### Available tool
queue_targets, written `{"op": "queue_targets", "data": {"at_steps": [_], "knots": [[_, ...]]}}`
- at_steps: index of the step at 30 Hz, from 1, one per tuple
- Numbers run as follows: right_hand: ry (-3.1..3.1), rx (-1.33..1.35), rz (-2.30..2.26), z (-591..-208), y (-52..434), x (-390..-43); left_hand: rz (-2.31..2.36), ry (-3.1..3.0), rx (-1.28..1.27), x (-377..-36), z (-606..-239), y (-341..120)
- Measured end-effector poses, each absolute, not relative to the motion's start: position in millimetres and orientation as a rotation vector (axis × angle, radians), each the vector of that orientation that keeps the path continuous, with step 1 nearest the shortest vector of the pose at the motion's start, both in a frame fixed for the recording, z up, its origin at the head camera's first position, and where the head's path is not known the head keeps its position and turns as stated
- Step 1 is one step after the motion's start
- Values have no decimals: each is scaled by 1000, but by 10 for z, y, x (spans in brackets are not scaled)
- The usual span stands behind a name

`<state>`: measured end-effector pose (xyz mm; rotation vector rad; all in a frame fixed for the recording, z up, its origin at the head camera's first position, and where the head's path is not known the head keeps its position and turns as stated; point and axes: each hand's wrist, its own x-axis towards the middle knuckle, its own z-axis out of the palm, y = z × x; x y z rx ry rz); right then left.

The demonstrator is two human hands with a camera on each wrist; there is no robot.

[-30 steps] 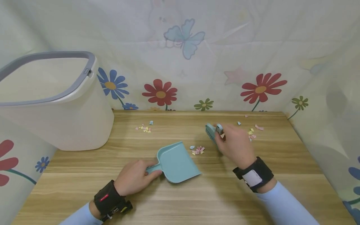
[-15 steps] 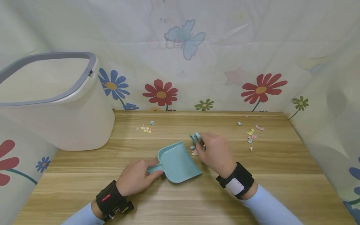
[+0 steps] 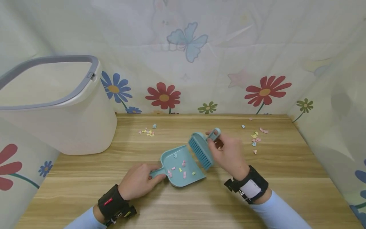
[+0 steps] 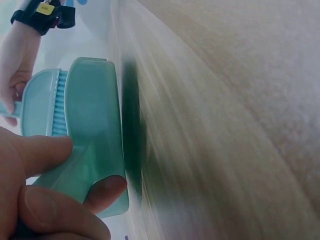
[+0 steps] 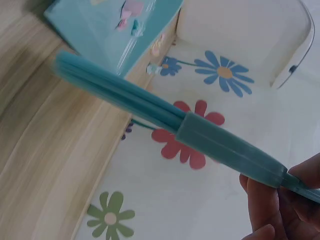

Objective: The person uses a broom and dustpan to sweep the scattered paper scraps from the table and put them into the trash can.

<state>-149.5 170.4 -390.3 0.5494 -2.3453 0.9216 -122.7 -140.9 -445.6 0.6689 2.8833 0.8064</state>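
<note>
My left hand (image 3: 139,180) grips the handle of a teal dustpan (image 3: 180,167) lying on the wooden table (image 3: 183,200); the pan holds several small coloured paper scraps (image 3: 181,168). My right hand (image 3: 227,152) pinches the handle of a teal hand brush (image 3: 201,150), lifted just off the pan's right edge with its bristles facing left. In the left wrist view my fingers (image 4: 45,200) curl round the dustpan handle (image 4: 92,150), with the brush (image 4: 42,102) beyond it. The right wrist view shows the brush (image 5: 170,117) above the dustpan (image 5: 112,25).
A large white bin with a grey rim (image 3: 54,105) stands at the back left. More paper scraps lie at the back left (image 3: 147,131) and back right (image 3: 255,136) of the table. A flower-printed cloth (image 3: 186,63) walls in the table on three sides.
My right hand swept the brush leftward from the back right to the dustpan. The small pile of scraps beside the pan now lies inside it. The left hand stayed put.
</note>
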Motion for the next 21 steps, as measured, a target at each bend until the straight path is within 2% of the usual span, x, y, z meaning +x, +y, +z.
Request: {"op": "queue_targets", "data": {"at_steps": [10, 21], "knots": [[-2370, 408, 869, -3922, 2086, -1450, 810, 2838, 608, -1236, -4440, -1411], [-2404, 283, 889, -3953, 2436, -1305, 873, 2815, 520, -1240, -4194, -1533]]}}
